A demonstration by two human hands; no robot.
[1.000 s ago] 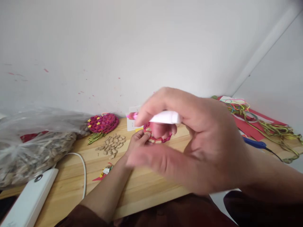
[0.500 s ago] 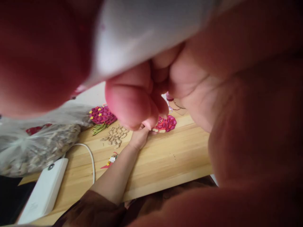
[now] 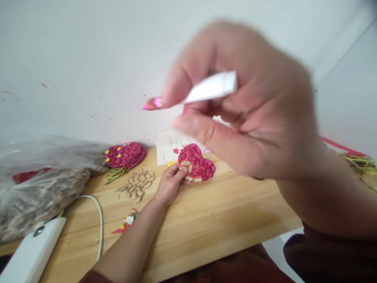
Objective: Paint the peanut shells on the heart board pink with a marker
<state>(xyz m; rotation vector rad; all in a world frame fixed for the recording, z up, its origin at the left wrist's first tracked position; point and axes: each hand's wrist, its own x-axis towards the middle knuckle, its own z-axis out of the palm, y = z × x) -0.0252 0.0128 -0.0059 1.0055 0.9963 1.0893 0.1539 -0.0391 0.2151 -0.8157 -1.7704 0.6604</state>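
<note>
My left hand (image 3: 171,181) pinches the lower left edge of a heart-shaped craft piece (image 3: 206,169) above the wooden table. Magenta-painted peanut shells cover most of this piece, while several near my fingers are still pale. Close to the camera, my right hand (image 3: 244,110) is raised and blurred, its fingers closed around a white marker pen (image 3: 212,87). The pen's pink tip points left, and part of its barrel is hidden behind the fingers. Loose unpainted peanuts (image 3: 140,184) lie to the left of my left hand.
Finished magenta pieces with yellow stars (image 3: 129,155) are stacked at the back. A plastic bag of peanuts (image 3: 53,200) stands at left, beside a white power bank (image 3: 44,247) with a cable (image 3: 100,220). Colourful scraps (image 3: 128,222) lie near my left forearm, and white paper (image 3: 165,147) behind the craft piece.
My right hand, which covered most of the view, has moved away from the camera, so the marker pen and the craft piece now show. My left hand still holds the piece.
</note>
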